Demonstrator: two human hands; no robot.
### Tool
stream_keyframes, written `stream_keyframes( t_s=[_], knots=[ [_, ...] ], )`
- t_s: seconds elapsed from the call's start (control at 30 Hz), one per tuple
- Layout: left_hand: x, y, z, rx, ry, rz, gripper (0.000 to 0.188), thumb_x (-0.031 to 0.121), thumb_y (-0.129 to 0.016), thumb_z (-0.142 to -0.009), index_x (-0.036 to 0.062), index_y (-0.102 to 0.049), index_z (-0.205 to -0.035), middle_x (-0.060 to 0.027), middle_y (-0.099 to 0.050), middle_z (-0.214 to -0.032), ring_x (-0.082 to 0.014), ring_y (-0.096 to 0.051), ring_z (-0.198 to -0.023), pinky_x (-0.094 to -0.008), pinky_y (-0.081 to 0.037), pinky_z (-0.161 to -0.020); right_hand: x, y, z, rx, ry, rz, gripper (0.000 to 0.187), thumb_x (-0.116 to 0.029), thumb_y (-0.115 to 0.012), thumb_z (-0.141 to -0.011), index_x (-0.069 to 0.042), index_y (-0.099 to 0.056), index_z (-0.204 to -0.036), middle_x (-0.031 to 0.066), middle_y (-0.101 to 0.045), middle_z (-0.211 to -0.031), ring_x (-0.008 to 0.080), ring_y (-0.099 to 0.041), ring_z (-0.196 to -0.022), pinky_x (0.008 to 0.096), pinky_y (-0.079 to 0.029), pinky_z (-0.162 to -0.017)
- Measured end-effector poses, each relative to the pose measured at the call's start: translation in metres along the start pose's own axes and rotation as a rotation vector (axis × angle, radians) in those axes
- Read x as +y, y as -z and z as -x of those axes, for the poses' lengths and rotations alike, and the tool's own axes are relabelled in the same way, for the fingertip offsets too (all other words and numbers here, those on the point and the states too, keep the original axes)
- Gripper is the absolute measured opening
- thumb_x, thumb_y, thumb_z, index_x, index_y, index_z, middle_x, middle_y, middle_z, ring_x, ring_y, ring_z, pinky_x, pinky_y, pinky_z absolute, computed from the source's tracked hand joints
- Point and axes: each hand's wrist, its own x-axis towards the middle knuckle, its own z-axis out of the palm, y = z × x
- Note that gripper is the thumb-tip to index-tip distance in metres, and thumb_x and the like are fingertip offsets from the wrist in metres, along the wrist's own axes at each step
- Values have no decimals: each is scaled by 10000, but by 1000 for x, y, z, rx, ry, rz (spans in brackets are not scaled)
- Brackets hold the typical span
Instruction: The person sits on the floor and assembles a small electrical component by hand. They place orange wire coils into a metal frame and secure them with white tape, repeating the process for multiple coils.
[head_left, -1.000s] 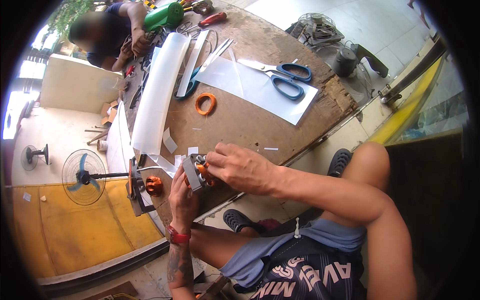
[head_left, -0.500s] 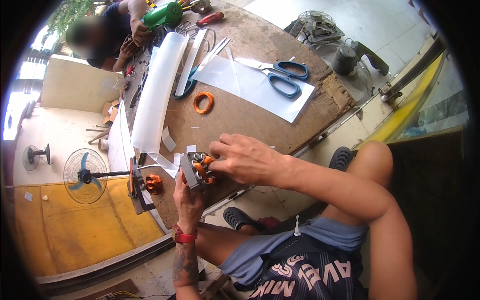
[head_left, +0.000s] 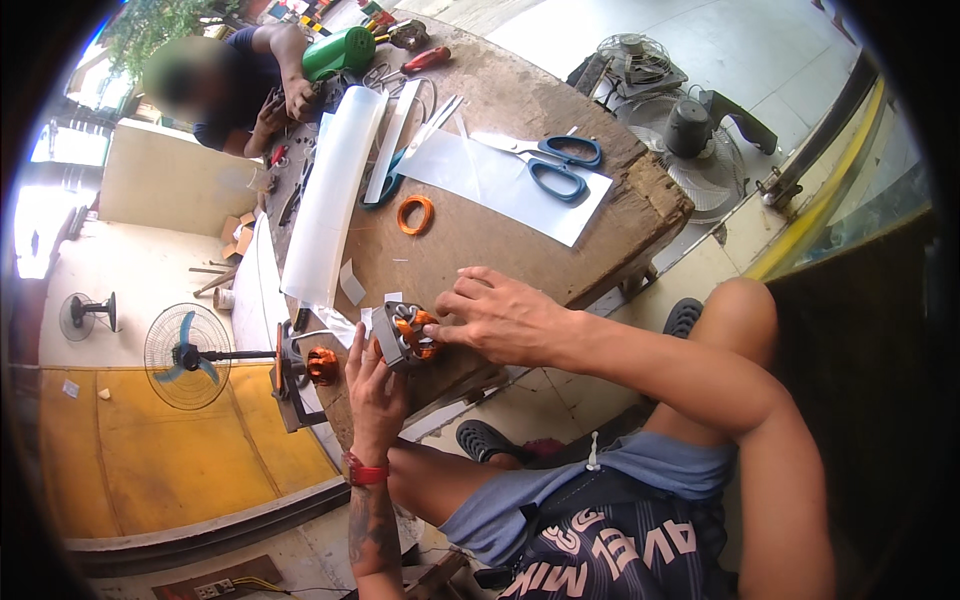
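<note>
A grey motor stator [head_left: 398,342] with orange copper coils [head_left: 424,338] and pale sleeving sits near the table edge, tilted. My left hand [head_left: 377,392] is beside its left side, fingers stretched and slightly apart; whether they touch the core is hard to tell. From the right comes my right hand [head_left: 505,312], its thumb against the coils while the other fingers stay apart above, loosely bent. Small white paper pieces [head_left: 394,297] lie just beyond the stator. Another wound copper coil piece [head_left: 322,366] stands left of my left hand.
Farther along the wooden table [head_left: 560,250] lie an orange wire ring [head_left: 415,215], a translucent roll [head_left: 330,200], a flat sheet [head_left: 555,215] and blue-handled scissors [head_left: 557,170]. A co-worker [head_left: 275,75] handles things at the far left. Fans [head_left: 188,355] stand beyond the left edge.
My left fingers have loosened from around the stator and straightened. My right fingers have lifted off the coils, with the thumb remaining there. The view has shifted slightly.
</note>
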Motion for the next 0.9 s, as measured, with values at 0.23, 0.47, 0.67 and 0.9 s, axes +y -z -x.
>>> stream_keyframes(
  t_s=[0.23,0.47,0.67,0.9],
  knots=[
    [-14,0,-10,-26,105,185,456,-15,-709,-824,34,-693,-1277,-151,-637,-1314,-354,-544,-1269,-458,-440,-1088,-2,-7,-6,81,-14,-92,297,-175,-573,-986,-149,-758,-1217,105,-649,-1232,275,-605,-1221,468,-378,-1194],
    [-2,-24,1,149,94,260,422,-24,-681,-865,24,-675,-1284,-195,-643,-1329,-404,-593,-1247,-464,-472,-1053,6,-4,-2,67,66,83,244,-204,-574,-1004,-130,-762,-1142,86,-661,-1195,237,-628,-1162,507,-358,-1218],
    [-3,-20,5,149,137,270,428,-74,-649,-885,2,-658,-1306,-204,-649,-1363,-380,-617,-1278,-458,-481,-1081,2,3,0,35,29,77,321,-197,-617,-976,-162,-746,-1268,39,-653,-1180,224,-614,-1186,496,-378,-1215],
    [2,-9,-5,221,259,358,347,-62,-691,-916,-39,-659,-1262,-92,-725,-1123,-170,-677,-1048,-322,-526,-962,-2,-2,-28,266,-177,-212,176,-168,-738,-883,-79,-723,-1035,87,-695,-996,262,-670,-1005,381,-561,-913]
  ],
)
